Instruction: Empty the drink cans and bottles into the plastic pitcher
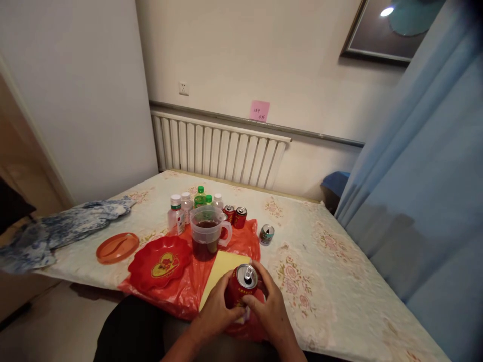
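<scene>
Both of my hands are wrapped round a dark red drink can (pixel 238 291), upright with its opened top facing me. My left hand (pixel 219 304) grips its left side and my right hand (pixel 269 301) its right side. Beneath the can lies a yellow sheet (pixel 219 276) on a red plastic bag (pixel 247 246). Just beyond stands a clear plastic jug (pixel 206 236) holding dark brown liquid, its handle toward the right. A red scalloped plate (pixel 139 264) with a gold heart design sits left of the jug.
Several bottles (pixel 175 213) with white or green caps and two red cans (pixel 240 217) stand behind the jug. A small opened can (pixel 266 235) is to the right, an orange lid (pixel 117 248) to the left. Patterned cloth (pixel 75 229) hangs over the table's left edge; a blue curtain (pixel 426 176) is at right.
</scene>
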Demonstrator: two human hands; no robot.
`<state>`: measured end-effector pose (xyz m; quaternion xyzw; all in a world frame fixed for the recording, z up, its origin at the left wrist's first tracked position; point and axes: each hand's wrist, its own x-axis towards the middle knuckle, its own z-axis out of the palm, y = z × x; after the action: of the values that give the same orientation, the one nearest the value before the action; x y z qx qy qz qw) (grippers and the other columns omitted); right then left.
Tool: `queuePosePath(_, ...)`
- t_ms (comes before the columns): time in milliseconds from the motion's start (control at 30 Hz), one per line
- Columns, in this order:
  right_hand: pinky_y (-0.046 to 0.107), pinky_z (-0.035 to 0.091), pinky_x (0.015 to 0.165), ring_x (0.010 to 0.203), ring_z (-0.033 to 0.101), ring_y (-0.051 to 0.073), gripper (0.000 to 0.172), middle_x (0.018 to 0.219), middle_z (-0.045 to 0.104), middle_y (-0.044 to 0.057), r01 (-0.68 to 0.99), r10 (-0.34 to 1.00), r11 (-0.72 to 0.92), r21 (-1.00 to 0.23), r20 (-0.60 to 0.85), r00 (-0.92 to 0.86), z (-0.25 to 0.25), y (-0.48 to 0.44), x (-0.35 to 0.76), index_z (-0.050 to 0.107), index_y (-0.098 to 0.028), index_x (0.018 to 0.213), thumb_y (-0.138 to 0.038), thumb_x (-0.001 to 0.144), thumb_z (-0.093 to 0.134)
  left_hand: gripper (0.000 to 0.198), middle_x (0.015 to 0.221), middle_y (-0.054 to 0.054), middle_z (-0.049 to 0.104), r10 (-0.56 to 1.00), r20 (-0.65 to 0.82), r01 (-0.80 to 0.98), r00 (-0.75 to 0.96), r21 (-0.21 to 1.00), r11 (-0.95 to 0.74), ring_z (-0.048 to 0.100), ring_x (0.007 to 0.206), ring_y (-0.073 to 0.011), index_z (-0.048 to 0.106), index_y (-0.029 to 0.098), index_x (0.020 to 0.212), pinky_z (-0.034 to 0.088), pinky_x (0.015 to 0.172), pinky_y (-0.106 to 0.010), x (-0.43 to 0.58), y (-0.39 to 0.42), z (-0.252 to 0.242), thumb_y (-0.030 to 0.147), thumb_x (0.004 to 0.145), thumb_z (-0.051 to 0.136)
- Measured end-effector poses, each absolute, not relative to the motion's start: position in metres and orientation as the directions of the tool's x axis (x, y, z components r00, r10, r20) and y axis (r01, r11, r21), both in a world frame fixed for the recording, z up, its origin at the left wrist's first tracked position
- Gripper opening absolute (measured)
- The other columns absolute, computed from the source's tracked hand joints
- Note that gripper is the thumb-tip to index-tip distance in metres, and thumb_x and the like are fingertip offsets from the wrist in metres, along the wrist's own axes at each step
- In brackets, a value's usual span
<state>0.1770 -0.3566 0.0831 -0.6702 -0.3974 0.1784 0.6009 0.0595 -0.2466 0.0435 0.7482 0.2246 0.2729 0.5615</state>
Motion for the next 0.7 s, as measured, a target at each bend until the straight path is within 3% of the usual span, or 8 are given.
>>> queuePosePath(200, 0.048, 0.038, 0.111, 0.128, 0.052, 0.030, 0.062, 0.135, 0.059, 0.009, 0.545, 0.718, 0.119, -0.830, 0.451, 0.530, 0.086, -0.360, 0.174, 0.065, -0.025, 0.122, -0.007, 0.063, 0.068, 0.071, 0.133, -0.009, 0.059, 0.637, 0.164, 0.034, 0.753, 0.958, -0.286, 0.053, 0.125, -0.0295, 0.049, 0.022, 0.131, 0.039, 0.110, -0.045, 0.055, -0.251, 0.048, 0.017, 0.063, 0.071)
queuePosePath(567, 0.044, 0.042, 0.109, 0.126, 0.054, 0.028, 0.063, 0.132, 0.061, 0.008, 0.577, 0.741, 0.100, -0.811, 0.448, 0.500, 0.085, -0.359, 0.164, 0.062, -0.025, 0.126, -0.007, 0.066, 0.068, 0.070, 0.136, -0.012, 0.057, 0.633, 0.196, -0.009, 0.749, 0.958, -0.286, 0.053, 0.126, -0.0295, 0.048, 0.020, 0.133, 0.040, 0.110, -0.045, 0.049, -0.246, 0.036, 0.024, 0.067, 0.071)
queuePosePath(700, 0.040, 0.054, 0.096, 0.112, 0.064, 0.027, 0.063, 0.129, 0.064, 0.009, 0.476, 0.721, 0.067, -0.877, 0.373, 0.584, 0.081, -0.352, 0.163, 0.057, -0.023, 0.130, -0.016, 0.069, 0.070, 0.078, 0.138, -0.013, 0.055, 0.718, 0.156, 0.069, 0.679, 0.959, -0.274, 0.049, 0.130, -0.0328, 0.047, 0.019, 0.133, 0.038, 0.111, -0.048, 0.034, -0.230, 0.025, 0.021, 0.058, 0.072)
